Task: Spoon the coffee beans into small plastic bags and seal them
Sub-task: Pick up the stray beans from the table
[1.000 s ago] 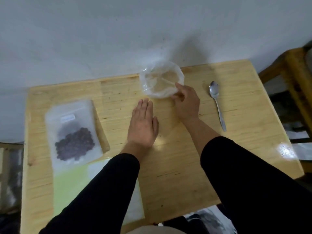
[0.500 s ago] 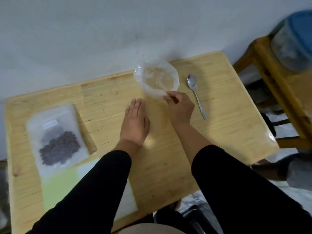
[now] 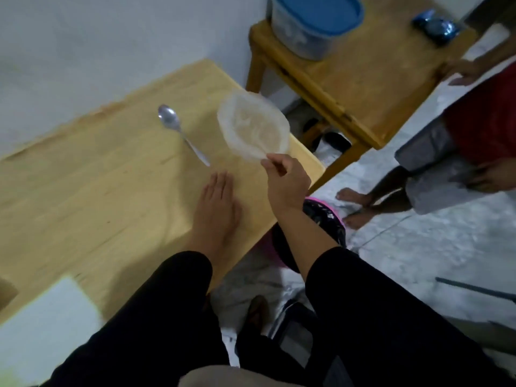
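Observation:
My right hand (image 3: 286, 180) pinches the near edge of a clear empty plastic bowl (image 3: 252, 125) and holds it lifted over the right end of the wooden table (image 3: 83, 185). My left hand (image 3: 216, 202) lies flat on the table, fingers together, holding nothing. A metal spoon (image 3: 178, 129) lies on the table to the left of the bowl. A white sheet (image 3: 42, 322) sits at the table's near left corner. The bag of coffee beans is out of view.
Right of the table stands a second wooden table (image 3: 363, 79) with a blue-lidded tub (image 3: 312, 20) and a blue packet (image 3: 435, 25). Another person's bare feet (image 3: 354, 202) stand on the pale floor. A dark bin with a pink rim (image 3: 326, 219) sits under my right arm.
The view has swung to the right, so the bean bag left the frame. My right hand has lifted the plastic bowl and carried it right, past the spoon. The left hand stays flat.

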